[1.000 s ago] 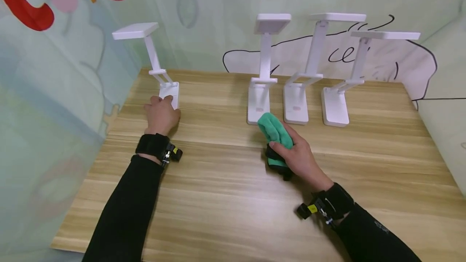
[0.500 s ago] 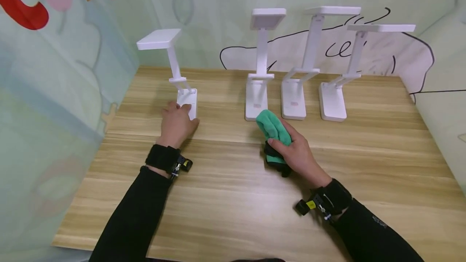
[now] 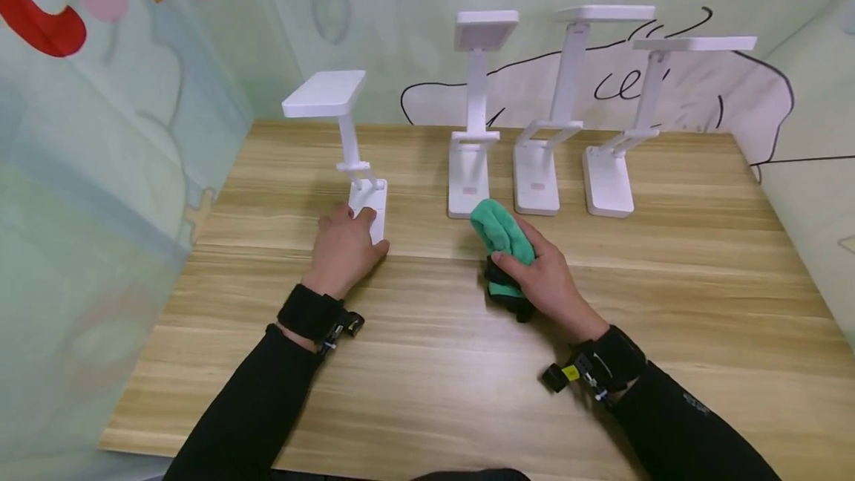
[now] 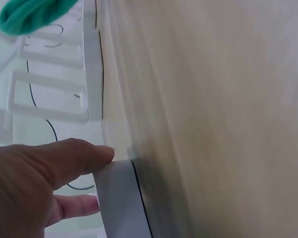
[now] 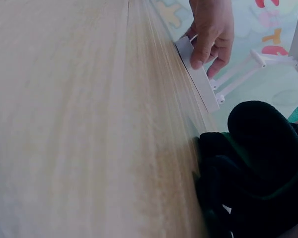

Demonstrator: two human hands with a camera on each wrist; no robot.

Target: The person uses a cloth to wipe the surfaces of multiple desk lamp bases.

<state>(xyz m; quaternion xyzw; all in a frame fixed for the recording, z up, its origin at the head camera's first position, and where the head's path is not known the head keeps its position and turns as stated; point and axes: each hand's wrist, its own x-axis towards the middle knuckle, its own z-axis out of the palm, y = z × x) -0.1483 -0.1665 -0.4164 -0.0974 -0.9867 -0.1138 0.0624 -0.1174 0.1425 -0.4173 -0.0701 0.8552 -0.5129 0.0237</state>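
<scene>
A white desk lamp, its flat head tipped toward the left, stands at the left of the table. My left hand grips the front of its base, thumb on the right edge and fingers over the far side and top. In the right wrist view, the same left hand pinches the base's edges. My right hand holds a bunched green cloth with dark parts, resting on the wood. Up close in the right wrist view, the dark folds hide most of the right fingers.
Three similar white lamps stand in a row at the back: one nearest the cloth, a middle one and a right one. A printed curtain hangs behind the wooden table.
My left hand has drawn the left lamp rightward and nearer along the table. My right hand and the cloth hold almost the same place; the head view has shifted slightly.
</scene>
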